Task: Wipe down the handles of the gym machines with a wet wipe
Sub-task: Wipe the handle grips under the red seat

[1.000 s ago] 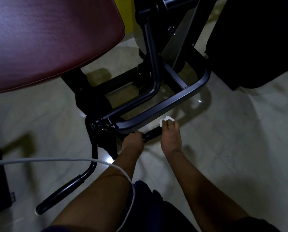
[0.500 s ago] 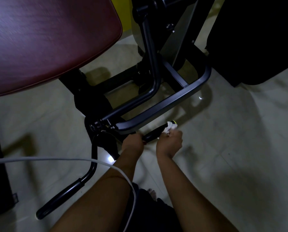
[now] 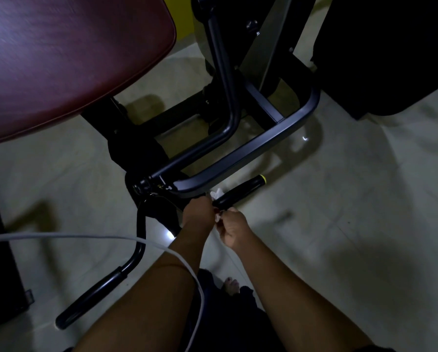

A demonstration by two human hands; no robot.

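Observation:
A black handle grip (image 3: 240, 190) with a yellow end ring sticks out to the right below the machine's frame bar (image 3: 251, 153). A crumpled white wet wipe (image 3: 216, 193) sits at the grip's near end, with a bit more white showing below the grip between my hands. My left hand (image 3: 197, 214) grips the bar at the grip's base. Just right of it, my right hand (image 3: 234, 229) has curled fingers and pinches the wipe's lower part. Most of the grip is bare.
A second black handle grip (image 3: 90, 298) hangs at lower left on a curved bar. A maroon seat pad (image 3: 60, 59) fills the upper left and a dark pad (image 3: 390, 47) the upper right. A white cable (image 3: 85, 236) crosses my left arm. Pale floor (image 3: 340, 199) lies to the right.
My right hand has slid with the wipe from the grip's far end back to its base beside my left hand. The grip and its yellow end now show. My left hand stayed.

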